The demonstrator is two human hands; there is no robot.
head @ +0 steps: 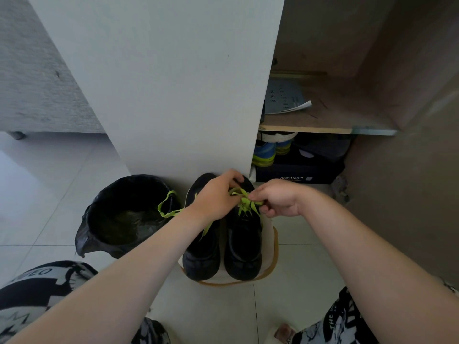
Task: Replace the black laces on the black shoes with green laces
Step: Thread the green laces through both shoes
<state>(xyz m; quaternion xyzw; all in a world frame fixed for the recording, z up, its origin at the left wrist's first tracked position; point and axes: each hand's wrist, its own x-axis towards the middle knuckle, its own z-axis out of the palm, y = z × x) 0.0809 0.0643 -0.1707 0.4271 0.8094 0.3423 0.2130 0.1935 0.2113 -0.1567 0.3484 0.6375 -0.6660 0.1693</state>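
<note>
Green lace (244,204) is bunched up over the eyelets of the right black shoe (244,254), which sits beside the left black shoe (202,256) on a white mat (272,244). Both hands are on it: left hand (216,197) curls round the lace at 12 o'clock, right hand (278,201) pinches it at 2 o'clock. A loose loop trails toward the black-bagged bin (124,212) at 9 o'clock.

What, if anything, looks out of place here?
One loose loop of the green lace trails left from the shoes and appears to hang over the rim of the bin, where it might snag. Nothing else stands out.
</note>
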